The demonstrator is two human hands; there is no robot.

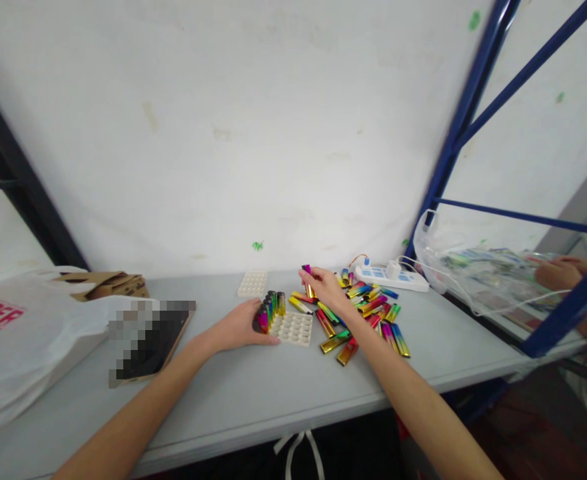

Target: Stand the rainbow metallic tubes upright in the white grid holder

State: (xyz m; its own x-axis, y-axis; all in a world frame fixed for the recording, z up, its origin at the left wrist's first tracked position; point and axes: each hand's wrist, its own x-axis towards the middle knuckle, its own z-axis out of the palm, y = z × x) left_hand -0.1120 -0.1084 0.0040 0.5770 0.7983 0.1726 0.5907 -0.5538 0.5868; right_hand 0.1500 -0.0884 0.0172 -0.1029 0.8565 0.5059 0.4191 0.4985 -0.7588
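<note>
A cream tray with round pockets (296, 329) lies on the grey table; several shiny multicoloured cylinders (272, 308) stand upright at its left side. My left hand (246, 325) rests beside that side, fingers apart around the tray's left edge and the standing cylinders. Between the fingertips of my right hand (322, 285) is one purple and gold cylinder (309, 283), held upright above the table behind the tray. A loose pile of similar cylinders (373, 305) lies to the right, partly hidden by my right hand and forearm.
Another cream tray (252, 284) lies near the wall. A white power strip (392, 277) with cables sits behind the pile. At left are a white plastic bag (33, 333), brown cardboard (108, 285) and a dark flat object (156, 340). Another person's hands (560, 272) show beyond the blue frame (453, 143).
</note>
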